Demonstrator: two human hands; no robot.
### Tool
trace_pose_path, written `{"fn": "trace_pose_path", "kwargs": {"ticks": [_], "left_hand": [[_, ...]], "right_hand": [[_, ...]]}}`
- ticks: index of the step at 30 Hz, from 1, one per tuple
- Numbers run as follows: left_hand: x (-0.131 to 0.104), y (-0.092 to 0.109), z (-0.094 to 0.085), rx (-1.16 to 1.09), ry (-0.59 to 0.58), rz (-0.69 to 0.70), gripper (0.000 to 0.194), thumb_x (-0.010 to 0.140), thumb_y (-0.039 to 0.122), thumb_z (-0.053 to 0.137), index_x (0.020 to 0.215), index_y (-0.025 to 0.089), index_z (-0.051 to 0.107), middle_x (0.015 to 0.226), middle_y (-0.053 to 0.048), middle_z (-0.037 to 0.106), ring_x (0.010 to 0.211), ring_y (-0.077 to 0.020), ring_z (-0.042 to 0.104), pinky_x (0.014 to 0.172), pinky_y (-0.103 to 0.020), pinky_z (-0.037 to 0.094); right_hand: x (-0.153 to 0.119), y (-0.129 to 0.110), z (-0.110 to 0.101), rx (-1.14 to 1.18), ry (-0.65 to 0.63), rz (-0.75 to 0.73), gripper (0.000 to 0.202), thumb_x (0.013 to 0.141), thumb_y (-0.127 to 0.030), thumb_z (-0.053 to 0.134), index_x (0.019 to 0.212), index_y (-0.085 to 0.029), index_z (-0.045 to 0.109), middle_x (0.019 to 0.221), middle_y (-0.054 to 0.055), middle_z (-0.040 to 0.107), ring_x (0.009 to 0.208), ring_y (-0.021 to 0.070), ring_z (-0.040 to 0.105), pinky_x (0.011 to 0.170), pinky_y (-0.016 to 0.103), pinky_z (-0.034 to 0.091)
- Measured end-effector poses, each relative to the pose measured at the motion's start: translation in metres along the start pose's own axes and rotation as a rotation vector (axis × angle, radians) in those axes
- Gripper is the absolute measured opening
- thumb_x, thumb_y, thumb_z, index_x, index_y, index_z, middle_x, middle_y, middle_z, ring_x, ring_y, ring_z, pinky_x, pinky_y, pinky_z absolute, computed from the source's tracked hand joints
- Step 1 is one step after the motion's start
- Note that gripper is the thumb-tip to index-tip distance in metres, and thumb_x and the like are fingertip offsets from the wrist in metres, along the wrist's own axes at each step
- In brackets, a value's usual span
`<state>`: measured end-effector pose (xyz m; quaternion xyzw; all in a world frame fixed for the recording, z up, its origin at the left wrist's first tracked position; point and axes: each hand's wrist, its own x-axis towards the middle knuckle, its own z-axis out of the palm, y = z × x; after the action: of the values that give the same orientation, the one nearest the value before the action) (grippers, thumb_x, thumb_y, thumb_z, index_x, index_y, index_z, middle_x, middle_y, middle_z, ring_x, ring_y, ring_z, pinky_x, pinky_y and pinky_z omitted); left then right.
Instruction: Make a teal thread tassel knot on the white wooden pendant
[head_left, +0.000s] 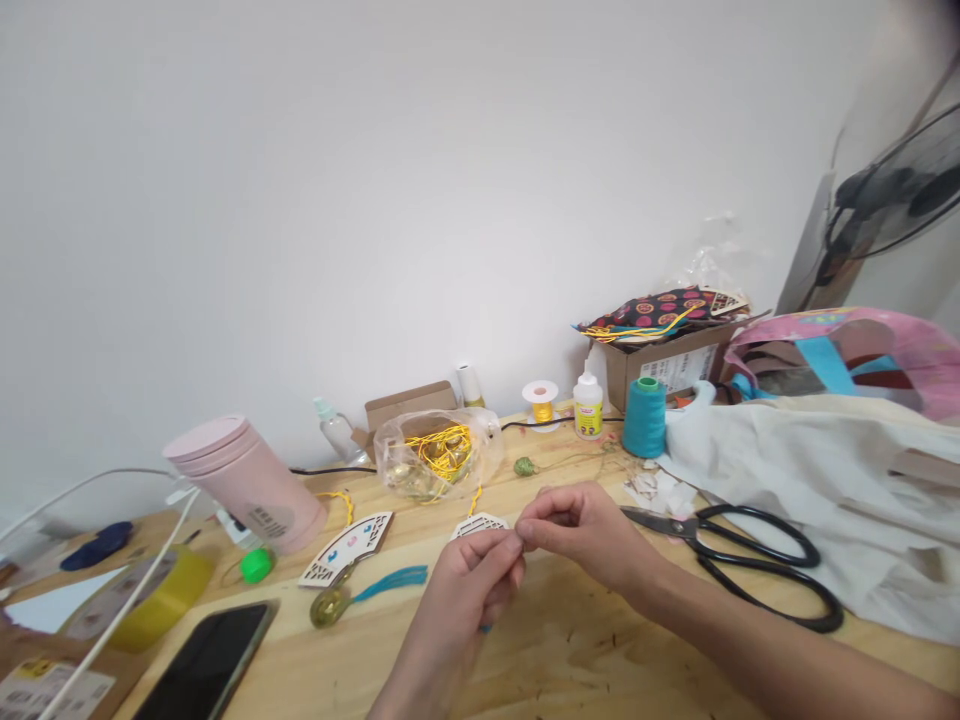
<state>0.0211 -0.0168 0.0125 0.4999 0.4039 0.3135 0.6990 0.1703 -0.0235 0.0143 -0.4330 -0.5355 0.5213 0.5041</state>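
Note:
My left hand [486, 572] and my right hand [574, 525] meet fingertip to fingertip over the table, both pinched closed. What they hold, if anything, is hidden or too small to name. Just behind them shows a pale cut-out wooden piece [480, 522] with a yellow cord, partly covered by the fingers. A bit of teal peeks out below my left hand. To the left lies a fan-shaped wooden pendant [347, 549], with a gold bell-like ball [328, 607] and a teal tassel [390, 581] beside it. Scissors [682, 527] with black handles rest right of my right hand.
Behind the hands stand a clear bag [390, 450] of yellow cords, a glue bottle [588, 405] and a teal thread cone [644, 418]. A pink tumbler [247, 485], yellow tape roll [142, 600] and phone [206, 665] are left. White cloth [795, 460] covers the right.

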Motion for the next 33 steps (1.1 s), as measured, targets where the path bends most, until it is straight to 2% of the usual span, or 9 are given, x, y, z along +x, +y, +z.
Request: {"fn": "trace_pose_path", "kwargs": {"ticks": [3, 5, 8, 11, 15, 19, 27, 30, 33], "left_hand": [[-0.0002, 0.0001, 0.0004, -0.058, 0.007, 0.016, 0.029, 0.073, 0.036, 0.054, 0.057, 0.013, 0.051, 0.049, 0.005, 0.038, 0.039, -0.0024, 0.015, 0.038, -0.020, 0.004], [0.0000, -0.0001, 0.0008, -0.048, 0.015, 0.043, 0.032, 0.072, 0.042, 0.054, 0.059, 0.013, 0.052, 0.052, 0.004, 0.043, 0.039, -0.0024, 0.016, 0.037, -0.020, 0.005], [0.0014, -0.0001, 0.0021, 0.084, 0.049, 0.080, 0.039, 0.063, 0.052, 0.060, 0.058, 0.013, 0.053, 0.046, 0.006, 0.038, 0.037, -0.0023, 0.018, 0.037, -0.020, 0.008], [0.0030, 0.0009, 0.0039, 0.237, 0.133, 0.098, 0.039, 0.057, 0.050, 0.065, 0.063, 0.013, 0.057, 0.046, 0.007, 0.038, 0.037, -0.0035, 0.024, 0.037, -0.020, 0.012], [0.0032, 0.0024, 0.0052, 0.297, 0.128, 0.117, 0.039, 0.065, 0.050, 0.058, 0.051, 0.015, 0.049, 0.042, 0.007, 0.035, 0.036, -0.0039, 0.024, 0.037, -0.021, 0.013], [0.0023, 0.0018, 0.0047, 0.243, 0.079, 0.118, 0.039, 0.071, 0.049, 0.053, 0.051, 0.016, 0.045, 0.038, 0.009, 0.027, 0.035, -0.0044, 0.020, 0.038, -0.022, 0.011], [0.0019, 0.0017, 0.0028, 0.205, 0.143, 0.139, 0.037, 0.069, 0.047, 0.056, 0.051, 0.015, 0.047, 0.042, 0.007, 0.035, 0.036, -0.0035, 0.021, 0.038, -0.021, 0.011], [0.0034, 0.0015, 0.0012, 0.157, 0.194, 0.153, 0.035, 0.065, 0.047, 0.059, 0.057, 0.014, 0.052, 0.044, 0.007, 0.036, 0.036, -0.0032, 0.021, 0.038, -0.020, 0.011], [0.0053, 0.0004, -0.0016, 0.145, 0.265, 0.189, 0.034, 0.065, 0.047, 0.060, 0.057, 0.015, 0.052, 0.044, 0.007, 0.036, 0.036, -0.0036, 0.022, 0.037, -0.020, 0.013]], "right_hand": [[-0.0006, -0.0030, 0.0003, 0.007, 0.011, 0.007, 0.012, 0.065, -0.026, 0.063, 0.060, -0.015, 0.066, 0.058, -0.001, 0.063, 0.057, 0.0115, 0.055, 0.056, 0.022, 0.043], [-0.0010, -0.0044, 0.0007, -0.005, 0.008, -0.011, 0.013, 0.065, -0.026, 0.063, 0.059, -0.015, 0.066, 0.057, -0.001, 0.063, 0.057, 0.0119, 0.056, 0.056, 0.022, 0.043], [-0.0013, -0.0032, 0.0013, -0.083, 0.028, -0.036, 0.012, 0.066, -0.024, 0.061, 0.060, -0.015, 0.066, 0.057, -0.001, 0.063, 0.054, 0.0109, 0.053, 0.051, 0.020, 0.040], [-0.0011, 0.0000, 0.0018, -0.141, 0.062, -0.024, 0.010, 0.064, -0.021, 0.060, 0.060, -0.014, 0.067, 0.057, -0.001, 0.061, 0.052, 0.0093, 0.049, 0.047, 0.019, 0.036], [-0.0001, 0.0002, 0.0017, -0.086, 0.061, -0.005, 0.009, 0.064, -0.019, 0.060, 0.058, -0.014, 0.066, 0.058, -0.001, 0.061, 0.055, 0.0105, 0.051, 0.052, 0.020, 0.038], [0.0005, -0.0031, 0.0020, -0.027, 0.062, -0.003, 0.011, 0.064, -0.022, 0.062, 0.057, -0.014, 0.065, 0.058, -0.001, 0.060, 0.057, 0.0110, 0.052, 0.056, 0.021, 0.040], [-0.0002, 0.0003, 0.0043, 0.068, 0.012, -0.005, 0.020, 0.069, -0.033, 0.060, 0.062, -0.015, 0.063, 0.058, -0.002, 0.058, 0.057, 0.0102, 0.050, 0.058, 0.022, 0.040], [0.0012, -0.0005, 0.0011, -0.019, 0.025, -0.004, 0.022, 0.073, -0.035, 0.055, 0.065, -0.016, 0.064, 0.057, -0.003, 0.055, 0.054, 0.0090, 0.047, 0.054, 0.020, 0.037], [0.0022, -0.0020, -0.0018, -0.224, 0.027, -0.053, 0.020, 0.073, -0.030, 0.054, 0.067, -0.015, 0.065, 0.060, -0.001, 0.058, 0.053, 0.0098, 0.045, 0.050, 0.021, 0.034]]}}
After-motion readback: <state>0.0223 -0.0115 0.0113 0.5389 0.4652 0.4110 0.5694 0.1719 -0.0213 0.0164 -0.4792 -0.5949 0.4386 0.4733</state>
